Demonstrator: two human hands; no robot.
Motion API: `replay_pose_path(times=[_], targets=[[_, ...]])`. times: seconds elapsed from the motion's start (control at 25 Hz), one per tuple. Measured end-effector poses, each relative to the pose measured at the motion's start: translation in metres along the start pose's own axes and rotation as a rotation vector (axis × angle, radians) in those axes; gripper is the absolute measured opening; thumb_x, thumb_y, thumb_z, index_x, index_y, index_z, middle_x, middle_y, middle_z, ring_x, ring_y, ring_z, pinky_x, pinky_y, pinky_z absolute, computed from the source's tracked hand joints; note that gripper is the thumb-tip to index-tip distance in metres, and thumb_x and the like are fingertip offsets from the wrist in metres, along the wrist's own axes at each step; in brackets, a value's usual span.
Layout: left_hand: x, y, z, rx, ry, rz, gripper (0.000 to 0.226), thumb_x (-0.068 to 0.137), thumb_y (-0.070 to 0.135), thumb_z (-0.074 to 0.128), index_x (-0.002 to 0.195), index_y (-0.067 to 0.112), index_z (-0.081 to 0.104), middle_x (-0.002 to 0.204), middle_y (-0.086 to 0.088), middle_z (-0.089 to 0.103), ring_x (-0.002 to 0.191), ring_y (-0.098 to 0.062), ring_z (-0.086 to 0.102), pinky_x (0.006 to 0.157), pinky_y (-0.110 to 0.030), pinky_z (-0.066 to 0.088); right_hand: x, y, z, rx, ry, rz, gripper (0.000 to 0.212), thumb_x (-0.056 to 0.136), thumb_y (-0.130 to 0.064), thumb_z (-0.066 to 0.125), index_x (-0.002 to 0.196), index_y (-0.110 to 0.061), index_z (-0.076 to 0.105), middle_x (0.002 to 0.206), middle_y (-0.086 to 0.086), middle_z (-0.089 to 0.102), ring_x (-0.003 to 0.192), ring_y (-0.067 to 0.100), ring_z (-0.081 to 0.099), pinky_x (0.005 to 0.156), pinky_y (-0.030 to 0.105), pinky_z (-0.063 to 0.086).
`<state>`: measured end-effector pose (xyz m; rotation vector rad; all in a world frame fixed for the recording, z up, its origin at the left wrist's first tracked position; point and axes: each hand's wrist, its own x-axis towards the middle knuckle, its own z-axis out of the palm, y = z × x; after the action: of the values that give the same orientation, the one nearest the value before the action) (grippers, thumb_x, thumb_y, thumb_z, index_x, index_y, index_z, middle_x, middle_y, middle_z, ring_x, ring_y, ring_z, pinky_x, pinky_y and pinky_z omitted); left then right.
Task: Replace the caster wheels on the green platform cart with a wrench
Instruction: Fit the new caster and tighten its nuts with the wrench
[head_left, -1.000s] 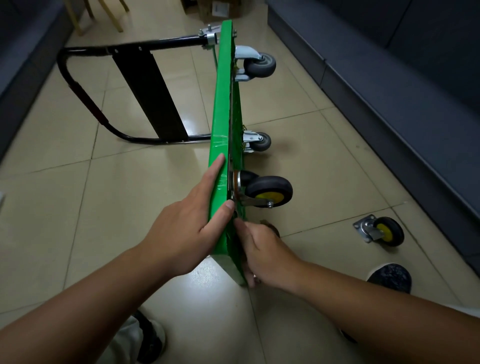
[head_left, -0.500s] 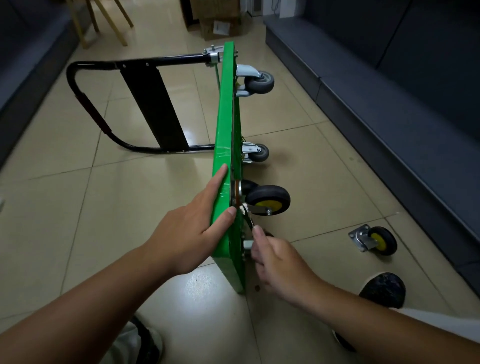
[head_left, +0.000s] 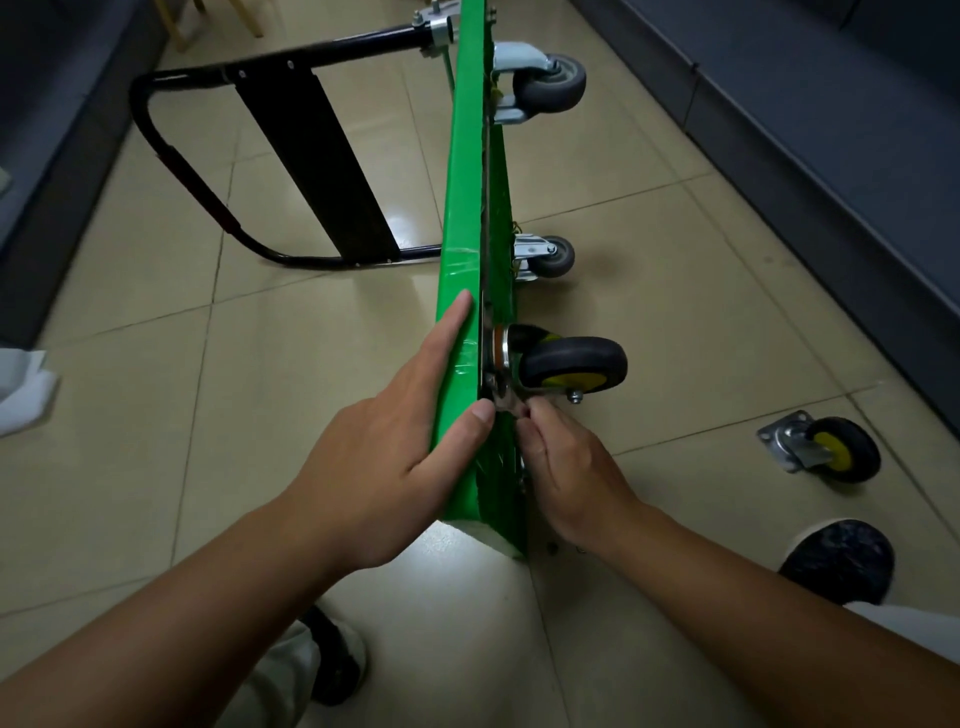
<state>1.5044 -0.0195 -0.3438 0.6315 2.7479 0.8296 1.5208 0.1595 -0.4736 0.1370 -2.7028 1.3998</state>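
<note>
On the pale tiled floor, the green platform cart stood tipped on one long edge, its underside facing right and its black tubular folding handle lying out to the left. I recorded the left hand laid flat against the deck's top face near the cart's near end, fingers straight and pressed to the green surface, the thumb resting across the upper edge; it grasped nothing. The right hand was at the underside, just below the black caster wheel with a yellow hub that sat mounted on the deck. Its fingers were curled and pinched a shiny metal piece at the foot of that caster's mount. I could not tell whether this piece was a wrench or part of the bracket. Farther along the underside, two grey caster wheels were fitted, one at mid-length near the floor and one at the far end higher up. A loose black-and-yellow caster with a steel plate lay on the tiles to the right, well apart from the cart. A dark shoe showed near it. A dark upholstered bench ran along the right wall.
</note>
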Motion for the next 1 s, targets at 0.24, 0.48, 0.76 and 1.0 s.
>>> replay_pose_path(times=[0.24,0.48,0.76,1.0], targets=[[0.001,0.001,0.0,-0.011,0.021,-0.008,0.069,0.092,0.059,0.03,0.148,0.065,-0.01,0.125,0.025,0.043,0.078,0.001,0.055,0.069,-0.013,0.037,0.0,-0.004,-0.003,0.077,-0.18,0.001,0.042,0.103,-0.05,0.023,0.107,-0.021,0.053,0.08,-0.002,0.061,0.069,0.019,0.058,0.059,0.038,0.045],[-0.001,0.002,0.001,0.008,0.017,-0.015,0.069,0.092,0.061,0.027,0.149,0.062,-0.011,0.136,0.015,0.049,0.076,-0.004,0.057,0.064,-0.014,0.036,-0.013,-0.033,-0.013,0.265,-0.261,0.162,0.043,0.101,-0.06,0.026,0.078,-0.034,0.052,0.065,-0.008,0.059,0.061,0.009,0.057,0.06,0.033,0.043],[0.0,0.003,0.0,0.047,0.017,-0.01,0.068,0.102,0.052,0.034,0.153,0.055,-0.01,0.15,0.004,0.049,0.086,-0.017,0.055,0.071,-0.031,0.037,-0.006,-0.099,-0.061,0.812,-0.616,0.701,0.059,0.1,-0.067,0.026,0.07,-0.018,0.04,0.048,-0.002,0.034,0.04,0.019,0.048,0.049,0.026,0.045],[0.001,-0.001,-0.002,0.03,-0.028,0.0,0.067,0.1,0.061,0.029,0.15,0.06,-0.016,0.155,0.006,0.044,0.095,-0.017,0.059,0.071,-0.03,0.038,-0.036,-0.092,-0.052,0.704,-0.38,0.639,0.053,0.1,-0.062,0.034,0.068,-0.02,0.038,0.051,-0.003,0.029,0.04,0.015,0.033,0.045,0.024,0.03]])
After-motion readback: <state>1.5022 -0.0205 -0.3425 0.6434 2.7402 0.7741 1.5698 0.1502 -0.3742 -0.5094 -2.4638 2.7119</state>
